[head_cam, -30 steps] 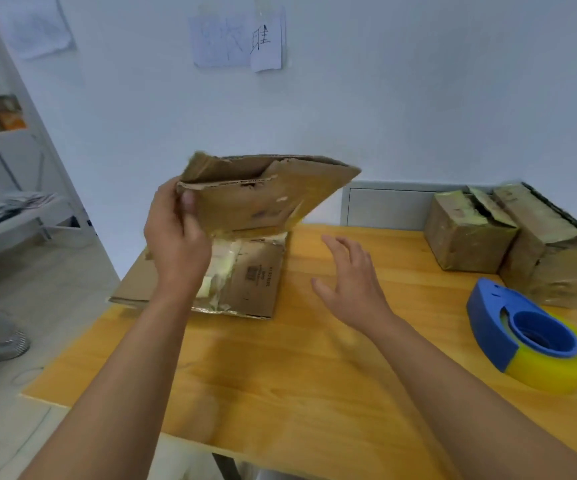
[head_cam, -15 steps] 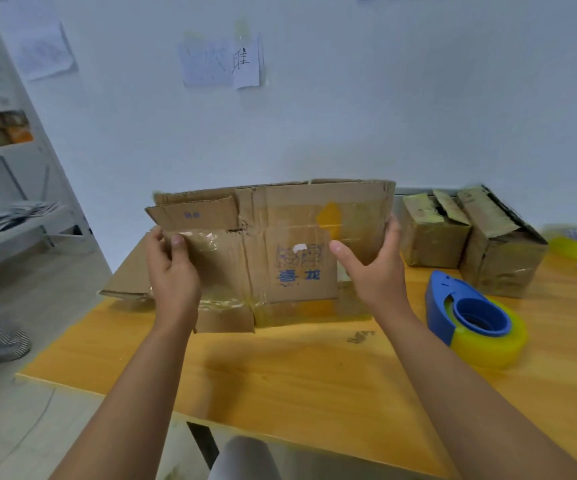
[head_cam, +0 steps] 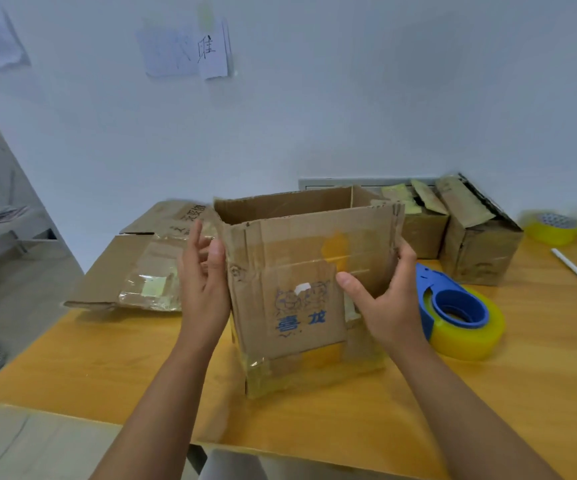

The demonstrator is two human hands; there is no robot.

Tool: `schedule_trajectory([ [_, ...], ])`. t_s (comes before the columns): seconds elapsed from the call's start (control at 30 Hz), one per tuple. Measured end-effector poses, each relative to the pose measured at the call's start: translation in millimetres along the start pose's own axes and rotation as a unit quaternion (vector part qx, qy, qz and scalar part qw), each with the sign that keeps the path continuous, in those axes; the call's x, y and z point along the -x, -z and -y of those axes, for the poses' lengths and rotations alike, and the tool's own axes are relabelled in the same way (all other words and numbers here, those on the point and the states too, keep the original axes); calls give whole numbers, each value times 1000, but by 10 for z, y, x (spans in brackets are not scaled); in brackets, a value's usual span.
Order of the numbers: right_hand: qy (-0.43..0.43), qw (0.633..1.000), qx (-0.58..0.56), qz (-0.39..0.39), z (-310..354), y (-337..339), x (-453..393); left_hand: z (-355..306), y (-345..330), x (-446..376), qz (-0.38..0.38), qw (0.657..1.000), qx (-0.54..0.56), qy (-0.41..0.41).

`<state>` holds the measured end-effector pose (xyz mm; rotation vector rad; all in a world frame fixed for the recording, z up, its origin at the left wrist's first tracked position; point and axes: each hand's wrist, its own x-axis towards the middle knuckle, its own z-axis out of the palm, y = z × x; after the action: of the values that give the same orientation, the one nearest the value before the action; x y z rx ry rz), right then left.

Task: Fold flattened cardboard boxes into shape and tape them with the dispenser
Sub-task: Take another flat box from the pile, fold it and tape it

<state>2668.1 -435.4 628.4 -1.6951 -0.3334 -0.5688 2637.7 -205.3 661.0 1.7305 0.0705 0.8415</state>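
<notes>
Two bare hands hold one cardboard box (head_cam: 301,289) upright over the wooden table (head_cam: 107,368), squared into an open tube; the left hand (head_cam: 204,289) lies straight-fingered against the box's left wall, thumb at the near corner; the right hand (head_cam: 384,303) clasps the right corner, thumb on the front panel; to do this step well, I judge both hands should press evenly until corners stand square, then fold flaps; counted: one blue tape dispenser (head_cam: 453,306) just right of the right hand, two folded boxes (head_cam: 470,244) beyond it, flattened cardboard (head_cam: 134,268) left of the left hand
</notes>
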Motion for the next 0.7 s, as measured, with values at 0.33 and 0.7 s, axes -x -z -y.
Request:
schedule_trajectory([
  [0.33, 9, 998, -41, 36, 86, -50, 117, 69, 112, 304, 72, 996, 10, -60],
  [0.7, 5, 998, -55, 3, 140, -20, 55, 70, 105, 256, 33, 999, -3, -32],
])
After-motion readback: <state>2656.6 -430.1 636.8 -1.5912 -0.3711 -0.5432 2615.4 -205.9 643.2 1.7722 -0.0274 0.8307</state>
